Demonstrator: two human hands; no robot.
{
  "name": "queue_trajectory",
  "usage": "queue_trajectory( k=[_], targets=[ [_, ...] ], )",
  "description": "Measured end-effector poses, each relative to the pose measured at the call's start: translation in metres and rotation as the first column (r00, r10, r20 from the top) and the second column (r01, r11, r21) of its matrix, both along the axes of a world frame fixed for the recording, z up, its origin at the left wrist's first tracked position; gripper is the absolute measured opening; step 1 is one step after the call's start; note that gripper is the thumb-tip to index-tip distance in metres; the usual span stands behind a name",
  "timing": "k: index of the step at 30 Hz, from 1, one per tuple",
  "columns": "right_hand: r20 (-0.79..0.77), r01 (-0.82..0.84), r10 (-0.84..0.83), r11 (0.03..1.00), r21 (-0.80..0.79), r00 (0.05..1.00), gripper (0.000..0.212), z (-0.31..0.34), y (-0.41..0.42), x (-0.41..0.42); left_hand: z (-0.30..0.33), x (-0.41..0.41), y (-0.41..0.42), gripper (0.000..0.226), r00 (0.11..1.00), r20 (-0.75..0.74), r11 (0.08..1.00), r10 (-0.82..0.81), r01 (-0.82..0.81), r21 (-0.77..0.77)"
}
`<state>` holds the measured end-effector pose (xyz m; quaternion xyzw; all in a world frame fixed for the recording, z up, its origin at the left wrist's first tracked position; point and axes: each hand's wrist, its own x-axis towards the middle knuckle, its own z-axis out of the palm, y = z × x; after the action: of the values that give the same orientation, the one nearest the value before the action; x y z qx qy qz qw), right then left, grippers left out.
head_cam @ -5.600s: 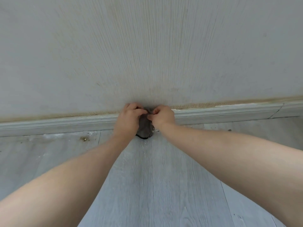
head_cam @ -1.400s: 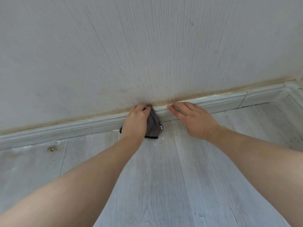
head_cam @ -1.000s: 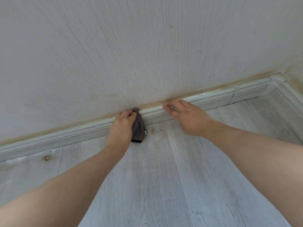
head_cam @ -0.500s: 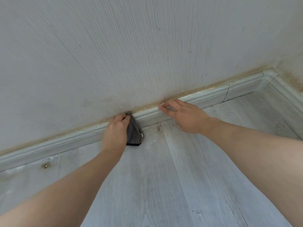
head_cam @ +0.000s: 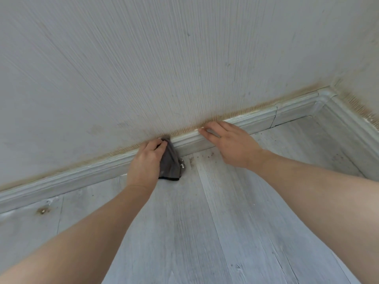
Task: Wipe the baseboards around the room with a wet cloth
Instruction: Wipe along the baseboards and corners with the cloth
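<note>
A pale grey moulded baseboard [head_cam: 86,177] runs along the foot of the wall and rises to the right. My left hand [head_cam: 146,163] grips a dark grey cloth [head_cam: 171,162] and holds it against the baseboard, with the cloth hanging down to the floor. My right hand [head_cam: 229,143] lies to the right of the cloth, its fingers straight and its fingertips touching the baseboard's top edge. It holds nothing.
The wall [head_cam: 164,68] has striped pale wallpaper, browned along its bottom edge. At the right the baseboard turns at a room corner [head_cam: 326,95]. Dark crumbs [head_cam: 205,155] lie on the grey plank floor [head_cam: 194,232]. A brown stain [head_cam: 43,211] marks the floor at left.
Both hands worked the cloth together at first. The right hand then let go and now touches the baseboard. The view has shifted so the room corner shows at right.
</note>
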<state>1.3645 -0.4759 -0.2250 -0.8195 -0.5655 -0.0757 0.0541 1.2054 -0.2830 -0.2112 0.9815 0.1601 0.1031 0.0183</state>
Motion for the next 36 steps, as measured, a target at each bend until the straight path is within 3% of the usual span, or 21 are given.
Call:
queue_trajectory(
  k=[5,11,17,23,28,32,36],
  targets=[
    [0.041,0.197,-0.199,0.978,0.066,0.979,0.069,-0.002,-0.027,0.011,-0.006,0.026,-0.024,0.050,0.993,0.093,0.996,-0.076,0.072,0.046],
    [0.018,0.460,-0.460,0.887,0.035,0.888,0.064,-0.006,-0.047,0.022,-0.004,0.040,-0.035,0.048,0.990,0.127,0.997,-0.067,0.061,0.048],
    [0.015,0.431,-0.431,0.901,-0.042,0.902,0.065,-0.017,-0.046,0.018,-0.004,0.013,-0.011,0.066,0.986,0.041,0.980,-0.159,0.153,0.125],
    [0.006,0.382,-0.389,0.904,-0.192,0.921,0.083,-0.017,-0.053,0.019,-0.011,0.026,-0.022,0.058,0.987,0.114,0.991,-0.115,0.107,0.079],
    [0.003,0.364,-0.371,0.909,-0.204,0.929,0.088,-0.014,-0.053,0.019,-0.005,0.079,-0.070,0.054,0.975,0.107,0.981,-0.193,0.189,0.048],
    [-0.013,0.354,-0.367,0.905,-0.237,0.930,0.089,-0.011,-0.057,0.020,-0.008,0.054,-0.049,0.066,0.968,0.050,0.966,-0.245,0.240,0.096],
    [-0.029,0.362,-0.375,0.910,-0.201,0.926,0.088,-0.012,-0.054,0.018,-0.007,0.035,-0.028,0.064,0.983,0.051,0.980,-0.177,0.171,0.104]
  ],
)
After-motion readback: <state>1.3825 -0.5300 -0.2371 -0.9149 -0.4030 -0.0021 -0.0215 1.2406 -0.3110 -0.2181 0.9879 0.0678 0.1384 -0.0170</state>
